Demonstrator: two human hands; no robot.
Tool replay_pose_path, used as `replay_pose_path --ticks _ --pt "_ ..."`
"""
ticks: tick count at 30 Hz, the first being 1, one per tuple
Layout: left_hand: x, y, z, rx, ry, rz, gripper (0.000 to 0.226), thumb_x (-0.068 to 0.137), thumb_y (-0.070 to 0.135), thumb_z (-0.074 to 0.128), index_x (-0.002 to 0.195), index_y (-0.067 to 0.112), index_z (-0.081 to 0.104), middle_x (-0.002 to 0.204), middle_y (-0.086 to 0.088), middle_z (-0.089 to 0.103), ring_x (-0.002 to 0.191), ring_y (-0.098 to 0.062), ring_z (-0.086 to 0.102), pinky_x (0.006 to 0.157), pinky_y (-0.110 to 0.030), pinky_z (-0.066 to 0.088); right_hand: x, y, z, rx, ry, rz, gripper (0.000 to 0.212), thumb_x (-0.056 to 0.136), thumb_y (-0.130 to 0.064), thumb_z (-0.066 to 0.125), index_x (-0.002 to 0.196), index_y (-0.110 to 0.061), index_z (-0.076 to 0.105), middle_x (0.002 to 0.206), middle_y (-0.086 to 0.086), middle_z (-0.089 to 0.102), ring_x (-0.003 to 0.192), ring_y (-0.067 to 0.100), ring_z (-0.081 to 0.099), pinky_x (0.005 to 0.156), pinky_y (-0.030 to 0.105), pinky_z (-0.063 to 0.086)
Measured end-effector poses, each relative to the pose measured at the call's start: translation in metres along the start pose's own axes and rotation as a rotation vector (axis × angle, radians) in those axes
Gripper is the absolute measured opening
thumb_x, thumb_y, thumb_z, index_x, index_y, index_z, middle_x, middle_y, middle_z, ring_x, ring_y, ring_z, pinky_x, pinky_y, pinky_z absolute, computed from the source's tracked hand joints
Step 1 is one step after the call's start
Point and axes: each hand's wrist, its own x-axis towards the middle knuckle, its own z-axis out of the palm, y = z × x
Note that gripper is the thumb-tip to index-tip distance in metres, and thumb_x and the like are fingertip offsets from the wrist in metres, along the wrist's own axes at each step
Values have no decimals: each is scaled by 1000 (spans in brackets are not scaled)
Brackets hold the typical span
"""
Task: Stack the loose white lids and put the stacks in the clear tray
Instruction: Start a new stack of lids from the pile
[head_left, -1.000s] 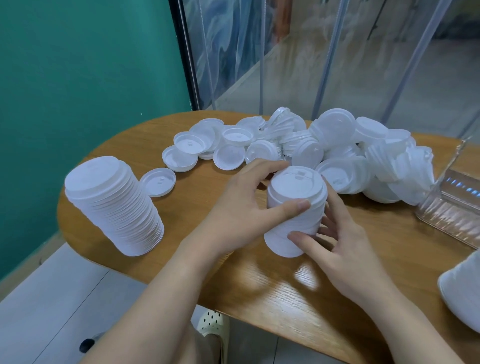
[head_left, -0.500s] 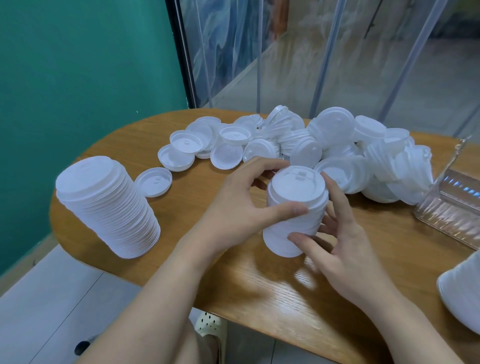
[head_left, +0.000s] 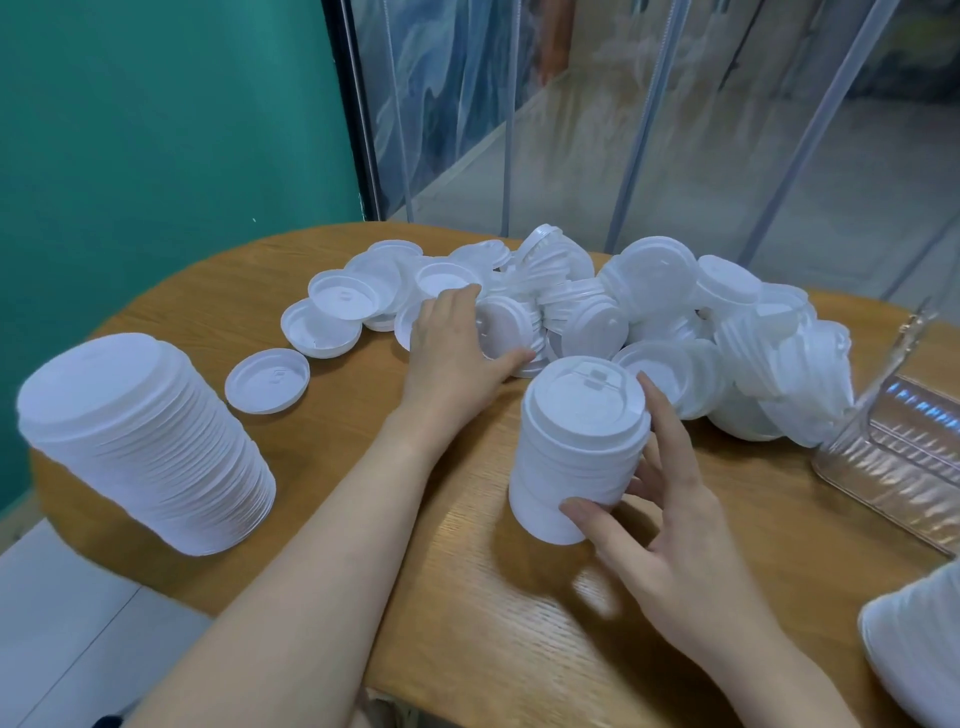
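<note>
While our right hand (head_left: 670, 499) grips the short stack (head_left: 576, 447) and our open left hand (head_left: 457, 353) touches the pile (head_left: 649, 317), the tray (head_left: 893, 457) appears to hold no stacks.

A short stack of white lids (head_left: 576, 447) stands near the frame's centre, leaning a little to the left, its top lid showing a raised sip tab. A taller, wider stack (head_left: 150, 447) sits at the left edge, tilted left as well. Behind them, across the upper middle, sprawls the heap of loose lids (head_left: 649, 322) (some face up, some on edge, some nested in short runs), with a single upturned lid (head_left: 267, 381) lying apart at the heap's lower left. The clear tray (head_left: 904, 457), ribbed and glossy, lies at the right edge, cut off by the frame.
</note>
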Motion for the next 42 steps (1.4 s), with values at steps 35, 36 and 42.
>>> replay_pose_path --ticks 35,36,42 --pt "-97 58 -71 -387 -117 194 68 76 48 87 136 29 63 126 21 63 118 3 55 101 -14 43 -3 1 7 74 28 -16 92 83 -39 77 154 -56 22 133 -24 61 114 9 68 92 42 60" --pt "-96 58 -70 -387 -129 195 67 76 48 87 136 29 63 127 20 62 119 2 55 103 -17 43 -4 1 7 76 25 -19 92 82 -42 76 154 -56 21 134 -26 60 114 9 68 93 43 60" --pt "-92 61 -68 -324 -187 243 70 78 57 80 139 28 62 131 16 60 123 2 51 103 -11 38 -3 -2 7 41 28 -43 101 77 -52 73 152 -68 7 132 -36 58 120 5 65 98 38 57"
